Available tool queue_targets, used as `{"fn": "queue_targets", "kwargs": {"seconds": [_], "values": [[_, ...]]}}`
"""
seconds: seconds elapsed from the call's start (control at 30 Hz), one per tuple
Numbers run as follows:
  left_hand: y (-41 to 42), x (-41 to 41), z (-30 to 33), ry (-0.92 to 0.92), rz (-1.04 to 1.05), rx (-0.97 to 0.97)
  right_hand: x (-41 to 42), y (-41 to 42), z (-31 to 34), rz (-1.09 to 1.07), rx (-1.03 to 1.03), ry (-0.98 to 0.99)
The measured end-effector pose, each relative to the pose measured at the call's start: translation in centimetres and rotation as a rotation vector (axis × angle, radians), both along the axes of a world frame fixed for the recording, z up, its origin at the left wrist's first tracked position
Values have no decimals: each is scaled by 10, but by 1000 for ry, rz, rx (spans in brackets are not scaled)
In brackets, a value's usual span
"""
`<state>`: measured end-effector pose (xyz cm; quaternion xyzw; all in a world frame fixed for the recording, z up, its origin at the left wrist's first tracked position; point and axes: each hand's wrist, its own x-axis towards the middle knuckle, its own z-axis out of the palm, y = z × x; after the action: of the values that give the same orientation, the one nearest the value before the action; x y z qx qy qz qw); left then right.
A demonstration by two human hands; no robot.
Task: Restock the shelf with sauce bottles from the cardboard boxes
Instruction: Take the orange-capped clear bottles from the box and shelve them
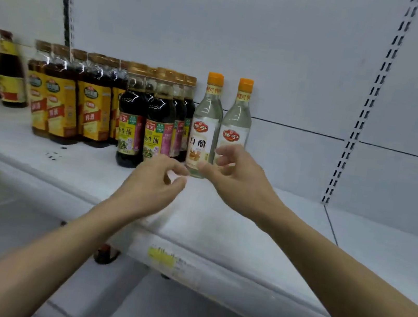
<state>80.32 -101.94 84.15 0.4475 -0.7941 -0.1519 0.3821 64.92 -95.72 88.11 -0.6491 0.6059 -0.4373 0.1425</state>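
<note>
orange-capped clear bottles [205,125], white shelf [218,231]

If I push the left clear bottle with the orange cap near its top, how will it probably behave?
The left clear bottle is tall and narrow, so a push near its orange cap would probably tip it rather than slide it. It looks full, so likely heavy for its size. Its smooth, shiny wall may be slippery. The second clear bottle stands close and might get knocked.
</note>
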Motion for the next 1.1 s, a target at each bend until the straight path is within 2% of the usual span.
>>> {"fn": "queue_targets", "kwargs": {"seconds": [0.27,0.57,0.93,1.1], "values": [[88,94,-36,103,204,75,87,47,-30,323,32,6],[147,234,-64,-42,370,181,211,70,-61,601,172,95],[168,500,-114,-239,447,357,468,42,-119,803,353,235],[171,589,-162,-143,476,454,558,30,-158,840,477,240]]}}
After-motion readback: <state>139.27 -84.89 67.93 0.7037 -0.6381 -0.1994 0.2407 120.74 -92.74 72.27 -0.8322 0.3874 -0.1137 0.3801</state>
